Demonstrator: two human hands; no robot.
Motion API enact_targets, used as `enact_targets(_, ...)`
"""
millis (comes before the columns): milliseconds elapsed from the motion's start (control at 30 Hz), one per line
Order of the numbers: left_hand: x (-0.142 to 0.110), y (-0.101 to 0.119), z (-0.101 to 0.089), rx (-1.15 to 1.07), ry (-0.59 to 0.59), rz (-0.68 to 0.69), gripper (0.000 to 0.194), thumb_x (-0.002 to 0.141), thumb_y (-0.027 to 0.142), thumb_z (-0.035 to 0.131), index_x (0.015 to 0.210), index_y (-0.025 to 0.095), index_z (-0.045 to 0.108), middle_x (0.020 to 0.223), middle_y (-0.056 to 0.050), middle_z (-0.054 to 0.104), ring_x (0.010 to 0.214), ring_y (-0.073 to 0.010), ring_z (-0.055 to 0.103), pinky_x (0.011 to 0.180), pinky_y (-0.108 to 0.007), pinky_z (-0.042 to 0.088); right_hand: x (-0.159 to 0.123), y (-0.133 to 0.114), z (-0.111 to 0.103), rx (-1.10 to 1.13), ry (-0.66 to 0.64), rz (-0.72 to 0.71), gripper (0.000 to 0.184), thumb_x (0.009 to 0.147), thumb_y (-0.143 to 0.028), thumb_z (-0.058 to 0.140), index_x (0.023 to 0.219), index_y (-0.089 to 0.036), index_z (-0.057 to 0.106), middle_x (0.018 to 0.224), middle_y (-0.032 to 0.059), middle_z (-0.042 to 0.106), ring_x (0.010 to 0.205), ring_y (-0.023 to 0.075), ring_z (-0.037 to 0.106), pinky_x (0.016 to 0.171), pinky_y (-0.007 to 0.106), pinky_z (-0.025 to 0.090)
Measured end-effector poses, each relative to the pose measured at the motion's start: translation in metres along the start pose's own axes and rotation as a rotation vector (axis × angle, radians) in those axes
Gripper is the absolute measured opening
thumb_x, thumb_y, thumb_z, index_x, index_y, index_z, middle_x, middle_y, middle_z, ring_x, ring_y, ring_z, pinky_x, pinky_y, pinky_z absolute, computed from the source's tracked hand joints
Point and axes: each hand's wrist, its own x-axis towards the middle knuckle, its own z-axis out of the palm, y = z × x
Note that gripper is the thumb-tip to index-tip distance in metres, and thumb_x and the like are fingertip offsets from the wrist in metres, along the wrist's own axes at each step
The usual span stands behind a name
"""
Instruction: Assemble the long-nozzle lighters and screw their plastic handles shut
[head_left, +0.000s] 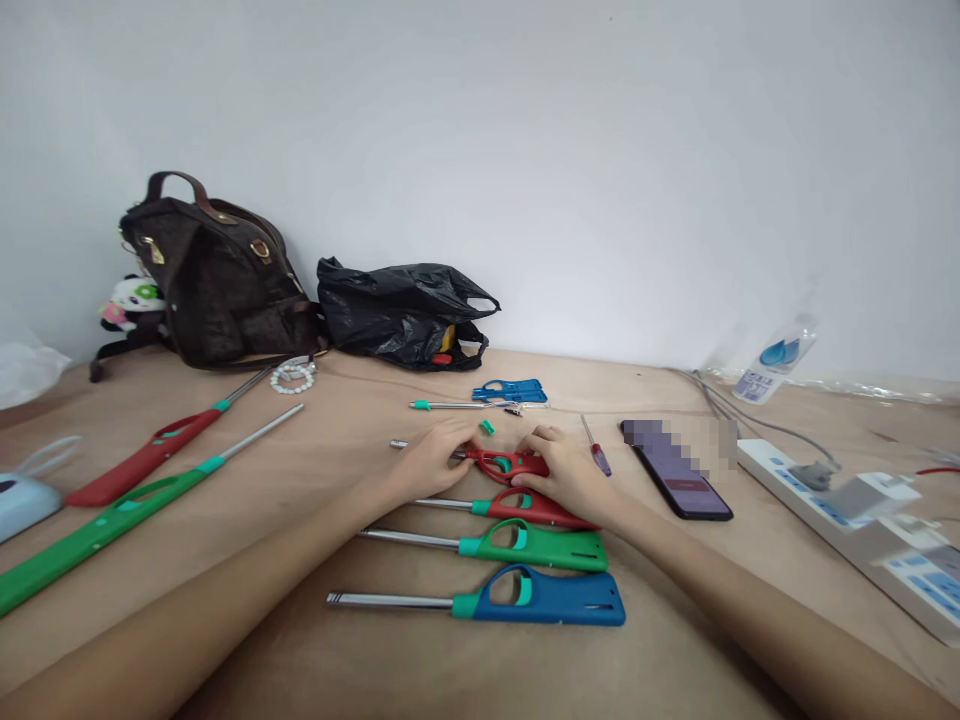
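A pale wall (570,150) stands behind the tan surface (420,675). Near its centre, my left hand (433,457) has its fingers pinched narrow at the barrel end of a red long-nosed gas lighter (529,464), and my right hand (566,470) curls its fingers round the handle. If my two grips pull unevenly, I think the casing could slip or twist. The small green plastic piece (487,428), just off at eleven o'clock, looks easy to flick away with a knuckle. The second red lighter (551,508), close at five o'clock, could be nudged askew by my right wrist; bumping the screwdriver (598,455) towards three might roll it.
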Motion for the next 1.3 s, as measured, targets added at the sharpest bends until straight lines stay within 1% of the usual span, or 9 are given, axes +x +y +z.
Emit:
enact_targets(200, -0.0003, -0.0004, 0.0003, 0.033, 0.010, 0.007, 0.014, 0.076, 0.008, 0.057, 0.087, 0.017, 0.060, 0.097, -0.007, 0.067, 0.097, -0.0233, 0.060, 0.087, -0.034, 0.046, 0.0000, -0.0004, -0.0007, 0.009, -0.028, 0.062, 0.022, 0.079, -0.029, 0.070, 0.096, -0.018, 0.063, 0.102, 0.0082, 0.061, 0.095, 0.0222, 0.059, 0.083, 0.034, 0.046)
enact_targets(333, 0.0007, 0.0028, -0.0024, 0.042, -0.005, 0.014, 0.012, 0.077, 0.009, 0.057, 0.085, 0.017, 0.060, 0.095, -0.007, 0.066, 0.096, -0.0231, 0.060, 0.085, -0.033, 0.046, 0.0000, 0.0021, 0.0004, 0.006, -0.032, 0.068, 0.024, 0.078, -0.032, 0.071, 0.095, -0.017, 0.063, 0.100, 0.0086, 0.061, 0.092, 0.0225, 0.060, 0.081, 0.035, 0.046)
enact_targets(500, 0.0010, 0.0032, -0.0032, 0.033, -0.021, 0.021, 0.010, 0.079, 0.010, 0.055, 0.084, 0.017, 0.059, 0.092, -0.006, 0.065, 0.093, -0.0220, 0.059, 0.083, -0.032, 0.046, -0.0012, 0.0041, 0.0023, 0.030, -0.025, 0.069, 0.023, 0.078, -0.030, 0.071, 0.096, -0.018, 0.063, 0.101, 0.0080, 0.061, 0.091, 0.0217, 0.061, 0.080, 0.034, 0.047)
enact_targets(767, 0.0014, 0.0023, -0.0028, 0.041, -0.009, 0.064, 0.012, 0.080, 0.009, 0.054, 0.085, 0.017, 0.060, 0.094, -0.006, 0.065, 0.097, -0.0225, 0.058, 0.088, -0.035, 0.045, -0.0015, 0.0062, 0.0037, 0.014, -0.005, 0.054, 0.020, 0.078, -0.028, 0.071, 0.095, -0.018, 0.064, 0.099, 0.0077, 0.062, 0.089, 0.0215, 0.062, 0.078, 0.033, 0.047)
enact_targets(1067, 0.0015, 0.0037, -0.0050, 0.072, -0.041, 0.074, 0.013, 0.081, 0.010, 0.055, 0.088, 0.017, 0.063, 0.098, -0.007, 0.065, 0.100, -0.0232, 0.057, 0.091, -0.035, 0.044, -0.0019, 0.0055, 0.0023, 0.025, -0.021, 0.090, 0.020, 0.077, -0.031, 0.071, 0.087, -0.017, 0.061, 0.094, 0.0062, 0.061, 0.083, 0.0202, 0.060, 0.074, 0.032, 0.046)
enact_targets(1300, 0.0009, 0.0035, -0.0047, 0.031, -0.020, 0.092, 0.013, 0.083, 0.008, 0.055, 0.086, 0.017, 0.064, 0.097, -0.007, 0.065, 0.100, -0.0217, 0.058, 0.093, -0.035, 0.044, -0.0010, 0.0077, 0.0033, 0.055, -0.044, 0.133, 0.023, 0.075, -0.032, 0.073, 0.084, -0.017, 0.058, 0.094, 0.0063, 0.059, 0.083, 0.0198, 0.059, 0.072, 0.032, 0.045)
